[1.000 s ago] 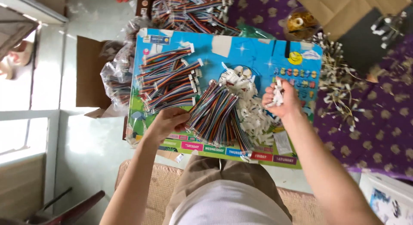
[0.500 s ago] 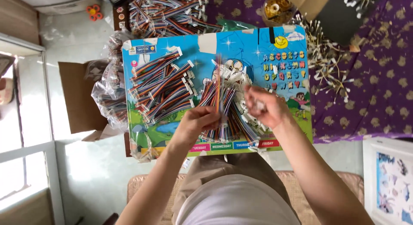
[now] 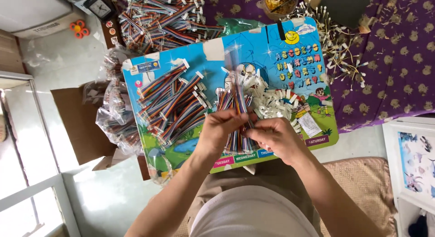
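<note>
Multicoloured ribbon cable point(image 3: 236, 94), one strip, stood raised and motion-blurred above the centre of the board; its lower end was pinched between both hands; left hand point(image 3: 217, 130) closed on it from the left, fingers curled; right hand point(image 3: 277, 138) closed on it from the right, touching the left hand's fingertips. Board point(image 3: 213, 53): blue, cartoon-printed, laid flat in front of the person and serving as tabletop. Loose cable bundle point(image 3: 235, 139): striped, lying directly under the hands at the board's near edge. Stacked cables point(image 3: 170, 105): with white end connectors, fanned on the board's left half, just beside the left hand. White connectors point(image 3: 272, 101): small heap on the board right of centre, near the right hand. Further cable pile point(image 3: 163, 17): beyond the board's far edge. Clear plastic bags point(image 3: 113, 121): holding more cables, off the board's left edge. Purple patterned cloth point(image 3: 398, 60): to the right, strewn with scattered white pieces point(image 3: 340, 51).
</note>
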